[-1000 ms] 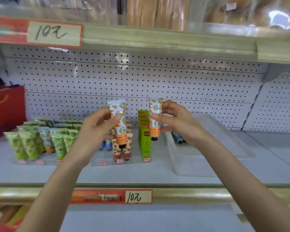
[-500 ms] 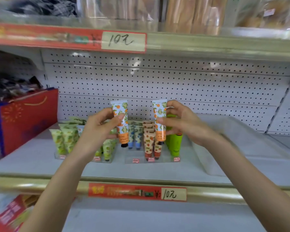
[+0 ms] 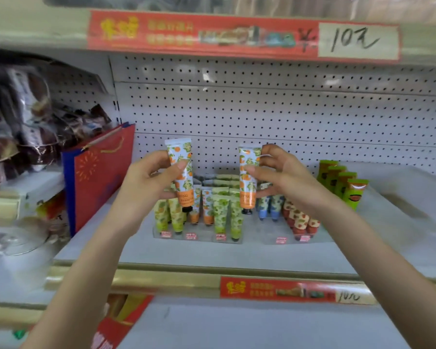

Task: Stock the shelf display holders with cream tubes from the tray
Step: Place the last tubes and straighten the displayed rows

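Note:
My left hand (image 3: 146,183) grips an orange-patterned cream tube (image 3: 181,170) upright, cap down, above the left clear display holder (image 3: 199,236). My right hand (image 3: 282,177) pinches a second orange-patterned tube (image 3: 247,177), also upright, just right of that holder's back rows. The left holder carries green and orange tubes in rows. A second clear holder (image 3: 285,240) to the right carries blue and strawberry-red tubes. The translucent tray (image 3: 400,197) lies on the shelf at the right; its contents are hidden.
Several bright green tubes (image 3: 342,183) stand in a row by the tray's left wall. A red and blue gift bag (image 3: 98,177) leans at the left, with dark packaged goods (image 3: 30,117) behind it. Pegboard backs the shelf, and a price strip (image 3: 287,290) runs along its front edge.
The view has swung left, so the holders sit more to the right in frame. Both hands still hold their tubes upright, now over the left holder rather than the right one.

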{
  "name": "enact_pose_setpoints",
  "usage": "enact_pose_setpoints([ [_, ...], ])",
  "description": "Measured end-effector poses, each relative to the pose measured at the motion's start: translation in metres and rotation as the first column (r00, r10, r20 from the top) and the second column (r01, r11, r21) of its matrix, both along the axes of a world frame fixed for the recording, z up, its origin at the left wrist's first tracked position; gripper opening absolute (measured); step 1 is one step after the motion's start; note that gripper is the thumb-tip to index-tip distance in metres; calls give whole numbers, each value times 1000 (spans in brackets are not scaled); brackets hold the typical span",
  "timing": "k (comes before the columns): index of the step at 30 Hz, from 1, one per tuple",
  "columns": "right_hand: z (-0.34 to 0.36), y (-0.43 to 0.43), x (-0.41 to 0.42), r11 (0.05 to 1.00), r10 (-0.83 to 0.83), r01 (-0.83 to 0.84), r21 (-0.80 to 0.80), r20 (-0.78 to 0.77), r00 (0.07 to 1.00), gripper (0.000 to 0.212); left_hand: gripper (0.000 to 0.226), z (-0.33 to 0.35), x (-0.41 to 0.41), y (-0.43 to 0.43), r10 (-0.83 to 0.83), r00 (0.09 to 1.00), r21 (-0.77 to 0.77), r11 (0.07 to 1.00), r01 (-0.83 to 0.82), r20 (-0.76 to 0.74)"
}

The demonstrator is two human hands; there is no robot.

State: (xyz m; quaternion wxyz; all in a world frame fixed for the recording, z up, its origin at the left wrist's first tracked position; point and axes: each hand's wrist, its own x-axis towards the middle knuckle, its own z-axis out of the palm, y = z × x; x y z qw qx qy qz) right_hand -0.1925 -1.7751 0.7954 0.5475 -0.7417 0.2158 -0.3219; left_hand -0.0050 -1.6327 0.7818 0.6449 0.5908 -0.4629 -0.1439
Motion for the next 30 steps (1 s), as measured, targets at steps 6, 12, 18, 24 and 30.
enact_pose_setpoints([
  [6, -23, 15, 47, 998, -53, 50, -43, -61, 997, 26, 16, -7, 33, 6, -18, 1000, 53, 998, 19, -17],
  [12, -40, 19, 82, 983, -126, 107, -151, -128, 984, 33, 11, -16, 46, 9, -14, 999, 58, 998, 17, -53],
  [18, -42, 16, 97, 942, -154, 79, -326, -210, 965, 18, 8, -16, 54, 6, -20, 996, 43, 999, 24, -82],
  [24, -45, 12, 106, 903, -189, 49, -426, -293, 937, 18, 10, -13, 60, 4, -36, 995, 11, 999, 37, -90],
  [30, -47, 11, 117, 883, -194, 18, -470, -330, 924, 18, 8, -17, 67, 3, -7, 996, 15, 1000, 8, -91],
])
